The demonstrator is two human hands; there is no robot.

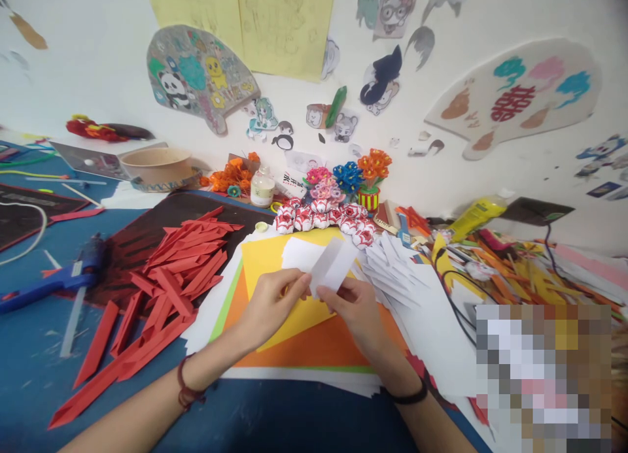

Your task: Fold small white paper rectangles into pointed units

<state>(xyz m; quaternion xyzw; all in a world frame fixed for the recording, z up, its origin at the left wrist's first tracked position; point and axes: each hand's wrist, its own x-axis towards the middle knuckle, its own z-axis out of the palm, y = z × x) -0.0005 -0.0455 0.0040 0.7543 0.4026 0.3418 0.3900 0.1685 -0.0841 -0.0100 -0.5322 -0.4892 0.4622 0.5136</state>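
Note:
A small piece of white paper (pixel 338 262), with a crease and a folded-over part, is held up between my two hands. My left hand (pixel 275 302) pinches its left end between thumb and fingers. At its lower right, my right hand (pixel 356 309) grips it the same way. Beneath my hands lie sheets of yellow paper (pixel 260 263) and orange paper (pixel 314 348), stacked with green and white ones. More white paper (pixel 294 251) rests just behind the held piece. Folded white paper strips (pixel 392 270) are heaped to the right, and folded red paper strips (pixel 186 263) to the left.
A blue glue gun (pixel 73 276) lies at the left on the blue table (pixel 29 368). Red-and-white paper flowers (pixel 318 218) stand behind the sheets, near a small bottle (pixel 262 186). A bowl (pixel 157 167) is at the back left. At right lie a yellow bottle (pixel 478 214), a black cable and paper scraps.

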